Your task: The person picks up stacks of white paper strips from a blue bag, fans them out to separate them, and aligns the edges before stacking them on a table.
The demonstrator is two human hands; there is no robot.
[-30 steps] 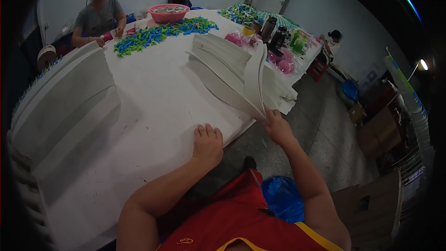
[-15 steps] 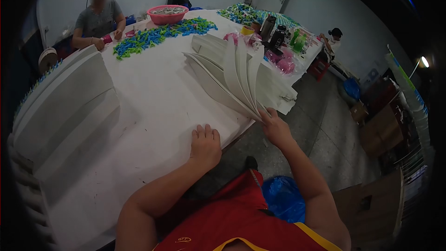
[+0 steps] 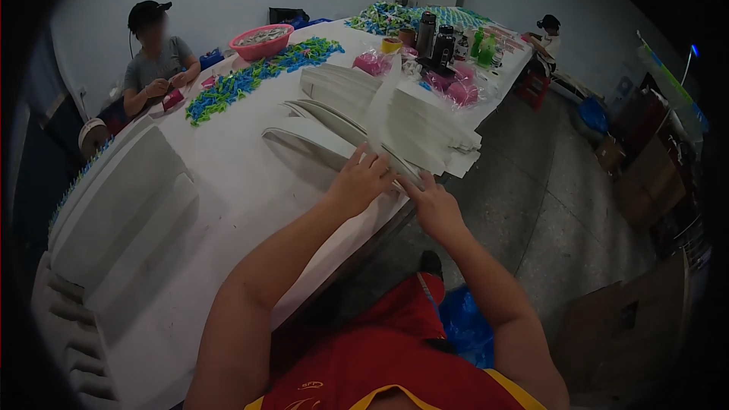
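Note:
A loose stack of pale grey-white sheets (image 3: pixel 345 95), like paper or thin card, lies fanned and curling at the table's near edge. One narrow sheet (image 3: pixel 389 95) bends upright out of it. My left hand (image 3: pixel 364 182) has its fingers closed at the near ends of the sheets, by the foot of the upright one. Right beside it, my right hand (image 3: pixel 434 205) grips the sheets' near corner, thumb and fingers pressed together. How many sheets each hand holds is hidden.
Left on the white table (image 3: pixel 250 235) stand large curved sheets (image 3: pixel 125 205) edged with clips. Blue and green clips (image 3: pixel 258 80) lie in a heap near a pink basin (image 3: pixel 262 43). Black bottles (image 3: pixel 442 47) stand farther back. A co-worker (image 3: pixel 156 61) sits across, another (image 3: pixel 548 42) far right.
My left hand has moved from the bare tabletop up to the sheets beside my right hand. Several raised sheets have dropped, leaving one standing. The view has shifted slightly.

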